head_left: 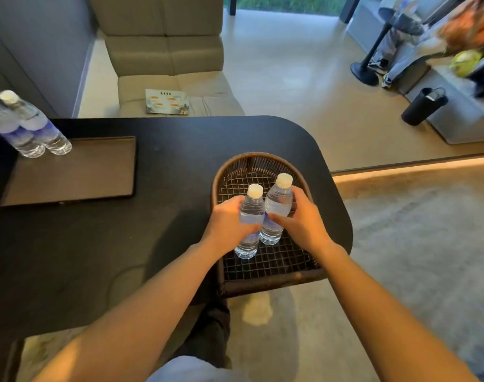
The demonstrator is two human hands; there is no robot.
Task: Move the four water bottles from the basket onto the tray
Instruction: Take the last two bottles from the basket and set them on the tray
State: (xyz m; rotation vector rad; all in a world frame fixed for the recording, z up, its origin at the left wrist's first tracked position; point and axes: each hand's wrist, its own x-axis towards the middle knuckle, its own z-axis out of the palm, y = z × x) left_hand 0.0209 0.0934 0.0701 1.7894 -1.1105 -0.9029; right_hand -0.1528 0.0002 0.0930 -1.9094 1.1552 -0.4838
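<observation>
Two clear water bottles with white caps stand in the brown woven basket [262, 161] at the table's right end. My left hand [229, 219] is wrapped around the left bottle [251, 208]. My right hand [301, 216] grips the right bottle [278, 202]. Both bottles are upright, their bases on or just above the basket's mesh floor. Two more bottles [28, 125] stand side by side on the far left corner of the flat brown tray [78, 175].
The black table [166, 150] has a rounded right end, and the basket overhangs its near edge. A beige sofa with a leaflet [167, 102] lies beyond the table. A black flask [424, 106] and a person's legs are at the far right.
</observation>
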